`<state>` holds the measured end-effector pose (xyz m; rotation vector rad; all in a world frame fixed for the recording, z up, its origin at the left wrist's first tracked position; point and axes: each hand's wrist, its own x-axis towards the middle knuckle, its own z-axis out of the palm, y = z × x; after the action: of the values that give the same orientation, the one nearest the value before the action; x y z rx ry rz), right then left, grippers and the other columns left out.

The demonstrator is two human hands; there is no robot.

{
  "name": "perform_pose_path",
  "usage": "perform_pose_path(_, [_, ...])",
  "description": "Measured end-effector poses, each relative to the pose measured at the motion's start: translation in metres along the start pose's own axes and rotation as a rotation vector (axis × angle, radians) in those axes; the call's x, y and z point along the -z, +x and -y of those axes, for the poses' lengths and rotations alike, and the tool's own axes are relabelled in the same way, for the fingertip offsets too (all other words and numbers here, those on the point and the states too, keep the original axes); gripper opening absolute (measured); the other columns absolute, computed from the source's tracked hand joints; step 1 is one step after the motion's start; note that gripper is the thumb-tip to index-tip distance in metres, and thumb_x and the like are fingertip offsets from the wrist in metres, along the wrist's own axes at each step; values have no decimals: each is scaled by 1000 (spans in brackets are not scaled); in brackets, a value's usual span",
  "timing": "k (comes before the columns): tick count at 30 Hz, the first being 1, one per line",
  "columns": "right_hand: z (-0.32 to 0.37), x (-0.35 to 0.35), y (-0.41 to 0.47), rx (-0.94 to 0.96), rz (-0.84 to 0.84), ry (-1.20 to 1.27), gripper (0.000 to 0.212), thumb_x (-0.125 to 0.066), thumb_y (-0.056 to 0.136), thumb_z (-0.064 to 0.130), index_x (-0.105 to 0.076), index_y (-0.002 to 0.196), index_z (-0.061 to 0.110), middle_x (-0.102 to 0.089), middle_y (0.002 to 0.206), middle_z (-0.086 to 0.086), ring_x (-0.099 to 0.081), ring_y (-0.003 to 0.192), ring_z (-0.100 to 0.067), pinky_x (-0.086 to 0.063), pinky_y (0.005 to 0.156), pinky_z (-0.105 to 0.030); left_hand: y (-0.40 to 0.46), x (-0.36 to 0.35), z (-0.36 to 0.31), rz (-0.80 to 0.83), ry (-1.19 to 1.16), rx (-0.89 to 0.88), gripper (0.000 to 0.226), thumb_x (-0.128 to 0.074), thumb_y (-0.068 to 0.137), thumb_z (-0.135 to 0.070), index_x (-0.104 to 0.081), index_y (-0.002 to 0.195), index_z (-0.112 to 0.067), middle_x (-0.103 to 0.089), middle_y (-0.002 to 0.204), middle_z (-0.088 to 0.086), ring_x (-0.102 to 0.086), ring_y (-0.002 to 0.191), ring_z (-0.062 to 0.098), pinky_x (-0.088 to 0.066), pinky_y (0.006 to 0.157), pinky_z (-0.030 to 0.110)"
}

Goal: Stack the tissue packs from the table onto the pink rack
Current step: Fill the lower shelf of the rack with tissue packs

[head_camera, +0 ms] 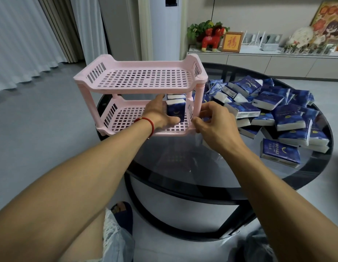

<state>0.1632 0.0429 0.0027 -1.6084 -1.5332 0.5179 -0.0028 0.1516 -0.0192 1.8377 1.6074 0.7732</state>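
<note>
Fingers of the left hand [158, 115] grip an upright tissue pack [176, 110] on the lower shelf of the pink rack [139, 80]; right hand [214, 121] fingers curl at the shelf's corner, holding a pack I think. More tissue packs [278, 110] lie piled on the glass worktop [183, 167] behind.

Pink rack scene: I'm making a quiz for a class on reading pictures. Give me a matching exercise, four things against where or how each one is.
Things:
1. top shelf
2. left hand
3. right hand
4. loose tissue packs

States:
A. heaped on the glass table right of the rack
B. bare, nothing on it
C. at the rack's lower right corner, outside the shelf
D. inside the lower shelf, holding an upright tissue pack

Pairs: 1-B, 2-D, 3-C, 4-A
</note>
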Motion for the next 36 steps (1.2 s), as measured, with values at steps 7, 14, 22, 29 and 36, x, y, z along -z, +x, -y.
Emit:
perform_pose_path(7, [-3,-2,4,-8,-16,27,10,-70,96,17,-67,105,19,-71,91,9,-72,76,-13,-63,74,-37,9,-2,13,-17,-8,-70,80,-93,68,-36,-54,138,-29,-67,127,-8,-64,105,13,-52,87,23])
perform_pose_path(14, [-3,-1,4,-10,-5,27,8,-69,97,17,-67,105,17,-71,89,9,-71,66,-12,-62,64,-29,12,-3,17,7,-11,-87,80,-92,68,-38,-53,138,-31,-67,127,-9,-64,109,14,-46,85,25])
perform_pose_path(22, [-3,3,5,-5,8,-10,11,-67,96,18,-71,106,19,-74,88,6,-72,66,-10,-62,65,-28,12,-3,16,50,3,-98,78,-91,72,-32,-52,139,-28,-65,124,-10,-60,103,11,-41,79,17])
perform_pose_path(29, [-11,53,-1,-107,-123,-69,20,-61,95,15,-70,91,31,-72,88,8,-72,84,-12,-61,87,-41,13,-4,15,25,7,-90,73,-92,72,-32,-56,136,-29,-68,120,-10,-64,100,11,-43,82,20])
perform_pose_path(36, [-26,65,-30,-100,71,-464,12,-69,91,28,-73,101,24,-73,103,2,-68,93,-23,-59,83,-48,10,-2,12,67,0,-71,77,-91,71,-33,-52,137,-30,-67,122,-11,-65,105,13,-46,88,27])
